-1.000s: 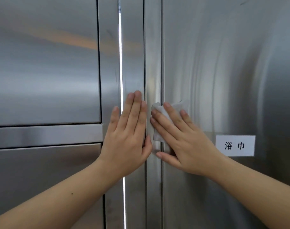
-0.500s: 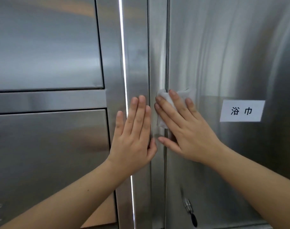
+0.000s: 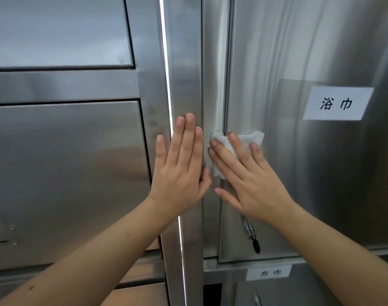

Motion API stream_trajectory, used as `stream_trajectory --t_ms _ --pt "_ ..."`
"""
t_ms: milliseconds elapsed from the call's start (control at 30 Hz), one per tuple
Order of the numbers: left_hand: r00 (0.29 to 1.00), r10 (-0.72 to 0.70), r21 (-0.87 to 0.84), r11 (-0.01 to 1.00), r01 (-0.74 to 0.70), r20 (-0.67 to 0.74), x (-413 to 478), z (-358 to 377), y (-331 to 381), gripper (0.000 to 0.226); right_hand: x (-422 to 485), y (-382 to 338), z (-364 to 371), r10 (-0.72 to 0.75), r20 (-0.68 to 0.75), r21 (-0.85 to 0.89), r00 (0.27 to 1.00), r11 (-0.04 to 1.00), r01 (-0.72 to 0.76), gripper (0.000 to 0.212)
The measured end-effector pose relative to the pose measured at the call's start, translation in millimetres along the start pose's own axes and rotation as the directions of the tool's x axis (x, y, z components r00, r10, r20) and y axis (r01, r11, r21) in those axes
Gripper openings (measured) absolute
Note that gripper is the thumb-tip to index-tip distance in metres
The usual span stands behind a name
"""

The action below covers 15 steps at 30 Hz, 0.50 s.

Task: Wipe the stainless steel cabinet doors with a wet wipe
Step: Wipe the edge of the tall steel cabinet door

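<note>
Grips released: flat right hand (image 3: 252, 184) presses wet wipe (image 3: 254, 138) to door (image 3: 310, 184), left hand (image 3: 179, 173) flat.

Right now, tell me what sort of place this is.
Likely a linen store, perhaps in a hotel or spa: steel cabinet doors, a label reading 浴巾 (bath towel), and a second label lower down.

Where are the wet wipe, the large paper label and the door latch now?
wet wipe (image 3: 256, 138), head view, bare upper right corner.
large paper label (image 3: 336, 103), head view, middle of the sheet.
door latch (image 3: 249, 228), head view, its metal barrel.
</note>
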<state>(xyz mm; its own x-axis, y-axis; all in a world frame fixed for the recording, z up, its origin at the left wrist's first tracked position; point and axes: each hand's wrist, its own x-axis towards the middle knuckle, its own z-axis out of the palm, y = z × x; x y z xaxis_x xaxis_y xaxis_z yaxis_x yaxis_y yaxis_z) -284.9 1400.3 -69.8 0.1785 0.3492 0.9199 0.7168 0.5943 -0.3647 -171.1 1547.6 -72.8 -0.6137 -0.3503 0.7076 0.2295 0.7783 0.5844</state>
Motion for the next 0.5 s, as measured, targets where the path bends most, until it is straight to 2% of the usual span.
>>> stream_trajectory --t_ms 300,500 --pt "1.0 -0.01 0.003 1.0 0.01 0.02 -19.6 1.2 7.4 0.072 -23.8 -27.8 7.9 0.083 0.05 0.111 0.995 0.99 -0.088 0.066" --pt "1.0 -0.008 -0.011 1.0 0.008 0.009 -19.6 3.5 7.6 0.075 -29.2 -35.9 12.1 0.111 0.013 0.127 0.994 0.986 -0.111 0.064"
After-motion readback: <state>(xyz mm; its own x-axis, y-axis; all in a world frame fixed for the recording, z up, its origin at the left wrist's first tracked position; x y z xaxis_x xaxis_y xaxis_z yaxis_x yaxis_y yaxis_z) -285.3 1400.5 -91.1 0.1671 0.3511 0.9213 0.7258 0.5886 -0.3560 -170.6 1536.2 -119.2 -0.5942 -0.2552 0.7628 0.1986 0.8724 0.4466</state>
